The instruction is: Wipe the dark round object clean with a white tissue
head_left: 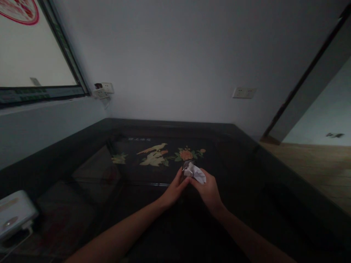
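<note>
Over the dark glossy tabletop [189, 223], my two hands meet in the middle of the head view. My left hand [174, 188] is closed around a small, shiny, see-through object [187, 167]; dim light hides its exact kind. A crumpled white tissue [199, 174] is pinched in my right hand [210, 188], its folds pressed against the shiny object. Fingers cover the lower part of both things. Just beyond them a painted flower and bird picture [155, 157] decorates the tabletop.
At the lower left sits a white box-shaped device [17, 212] with a cable. Wall sockets [244, 92] are behind the table, and more sockets [103, 89] hold a plug near the window [38, 47]. Wooden floor [309, 160] lies to the right.
</note>
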Tool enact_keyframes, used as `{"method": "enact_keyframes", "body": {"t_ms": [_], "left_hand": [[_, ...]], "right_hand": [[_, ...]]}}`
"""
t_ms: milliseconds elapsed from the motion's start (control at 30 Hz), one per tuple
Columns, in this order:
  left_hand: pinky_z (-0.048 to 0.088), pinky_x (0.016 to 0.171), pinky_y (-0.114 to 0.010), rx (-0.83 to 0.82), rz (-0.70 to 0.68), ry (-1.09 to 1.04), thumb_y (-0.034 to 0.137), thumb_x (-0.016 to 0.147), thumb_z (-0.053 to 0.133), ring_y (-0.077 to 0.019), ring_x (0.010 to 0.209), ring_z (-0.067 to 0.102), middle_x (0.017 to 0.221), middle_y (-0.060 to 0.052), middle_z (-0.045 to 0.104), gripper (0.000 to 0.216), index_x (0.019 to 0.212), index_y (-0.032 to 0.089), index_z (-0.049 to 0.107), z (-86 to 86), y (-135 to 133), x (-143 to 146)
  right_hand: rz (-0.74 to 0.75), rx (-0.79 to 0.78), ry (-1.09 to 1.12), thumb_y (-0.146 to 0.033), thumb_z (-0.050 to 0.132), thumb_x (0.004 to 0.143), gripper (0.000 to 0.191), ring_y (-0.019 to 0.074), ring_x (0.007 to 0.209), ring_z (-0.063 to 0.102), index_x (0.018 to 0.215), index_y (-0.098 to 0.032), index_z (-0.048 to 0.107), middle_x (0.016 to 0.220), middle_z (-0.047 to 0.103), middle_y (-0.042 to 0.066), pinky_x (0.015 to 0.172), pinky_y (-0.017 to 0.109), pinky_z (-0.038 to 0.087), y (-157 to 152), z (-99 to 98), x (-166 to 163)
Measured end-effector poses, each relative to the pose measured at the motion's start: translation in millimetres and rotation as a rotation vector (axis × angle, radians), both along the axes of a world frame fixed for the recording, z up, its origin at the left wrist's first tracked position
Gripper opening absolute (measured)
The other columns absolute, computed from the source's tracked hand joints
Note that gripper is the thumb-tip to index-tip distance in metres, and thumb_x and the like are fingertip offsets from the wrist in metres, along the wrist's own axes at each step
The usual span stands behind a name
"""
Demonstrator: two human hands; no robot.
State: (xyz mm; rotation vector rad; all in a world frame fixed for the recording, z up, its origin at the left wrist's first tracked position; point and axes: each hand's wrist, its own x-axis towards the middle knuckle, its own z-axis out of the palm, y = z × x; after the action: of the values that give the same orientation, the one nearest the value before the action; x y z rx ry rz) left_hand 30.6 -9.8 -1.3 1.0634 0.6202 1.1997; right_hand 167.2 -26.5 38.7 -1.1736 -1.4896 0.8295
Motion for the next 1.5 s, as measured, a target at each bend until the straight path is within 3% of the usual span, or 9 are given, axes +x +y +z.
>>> {"method": "enact_keyframes", "body": {"t_ms": [200,400,567,667,900,1100,1200,1367,1500], "left_hand": [[0.018,0.116,-0.038,0.003,0.041,0.019,0.033,0.076,0.070,-0.0261,0.138,0.029,0.147,-0.008,0.038,0.067,0.136,0.024,0.044,-3.3,2,1],[0.024,0.113,-0.042,-0.039,-0.016,-0.011,0.036,0.077,0.068,-0.0282,0.137,0.031,0.146,-0.008,0.039,0.065,0.136,0.027,0.044,-10.4,4,0],[0.027,0.111,-0.041,0.018,-0.049,-0.033,0.036,0.080,0.065,-0.0260,0.134,0.037,0.145,-0.007,0.041,0.071,0.142,0.030,0.032,-3.0,3,-2],[0.029,0.110,-0.039,0.002,-0.034,-0.041,0.037,0.079,0.066,-0.0262,0.132,0.038,0.145,-0.007,0.041,0.070,0.141,0.031,0.035,1.2,2,-2],[0.039,0.101,-0.038,-0.098,-0.014,-0.189,0.040,0.079,0.066,-0.0253,0.122,0.050,0.136,-0.007,0.051,0.069,0.140,0.034,0.035,8.0,-1,2],[0.040,0.099,-0.037,-0.177,0.070,-0.269,0.049,0.080,0.060,-0.0248,0.120,0.051,0.130,-0.008,0.056,0.064,0.137,0.027,0.041,12.6,2,1],[0.045,0.091,-0.037,-0.228,0.112,-0.271,0.049,0.081,0.057,-0.0248,0.113,0.055,0.124,-0.008,0.060,0.058,0.133,0.026,0.045,8.2,8,0],[0.045,0.090,-0.034,-0.238,0.121,-0.241,0.048,0.081,0.057,-0.0237,0.113,0.054,0.120,-0.008,0.062,0.051,0.125,0.024,0.053,5.2,13,0],[0.046,0.088,-0.035,-0.238,0.094,-0.222,0.046,0.082,0.058,-0.0244,0.112,0.055,0.122,-0.008,0.061,0.051,0.128,0.025,0.051,7.1,9,-1]], "right_hand": [[0.011,-0.156,0.256,-0.033,0.074,0.063,0.034,0.0239,0.078,0.067,0.090,-0.012,0.068,0.085,0.073,0.008,0.072,0.036,0.053,1,0.7,-3],[0.017,-0.170,0.272,-0.035,0.077,0.062,0.038,0.0252,0.079,0.067,0.092,-0.013,0.069,0.086,0.073,0.009,0.074,0.038,0.053,1,0.4,-3],[0.023,-0.197,0.336,-0.036,0.079,0.061,0.041,0.0250,0.082,0.067,0.093,-0.013,0.069,0.090,0.073,0.009,0.077,0.037,0.052,1,-1.4,-4],[0.048,-0.189,0.310,-0.037,0.077,0.063,0.040,0.0242,0.082,0.067,0.094,-0.013,0.068,0.090,0.073,0.009,0.076,0.036,0.052,1,1.6,-4],[0.160,-0.069,0.007,-0.038,0.064,0.078,0.032,0.0219,0.079,0.066,0.100,-0.013,0.065,0.088,0.072,0.007,0.071,0.032,0.052,-4,10.8,0],[0.239,0.346,-0.721,-0.025,0.069,0.077,0.034,0.0271,0.096,0.063,0.107,-0.012,0.063,0.102,0.069,0.013,0.086,0.041,0.050,1,-3.1,2],[0.223,0.513,-0.987,-0.011,0.061,0.079,0.034,0.0286,0.107,0.060,0.113,-0.007,0.061,0.112,0.066,0.018,0.096,0.044,0.047,6,-15.3,1],[0.111,0.591,-1.114,-0.001,0.040,0.084,0.044,0.0247,0.115,0.057,0.123,-0.009,0.056,0.122,0.062,0.015,0.103,0.043,0.043,9,-29.2,-2],[0.146,0.497,-1.015,-0.006,0.046,0.083,0.039,0.0260,0.109,0.060,0.120,-0.010,0.058,0.116,0.065,0.016,0.098,0.044,0.045,5,-21.7,-1]]}}
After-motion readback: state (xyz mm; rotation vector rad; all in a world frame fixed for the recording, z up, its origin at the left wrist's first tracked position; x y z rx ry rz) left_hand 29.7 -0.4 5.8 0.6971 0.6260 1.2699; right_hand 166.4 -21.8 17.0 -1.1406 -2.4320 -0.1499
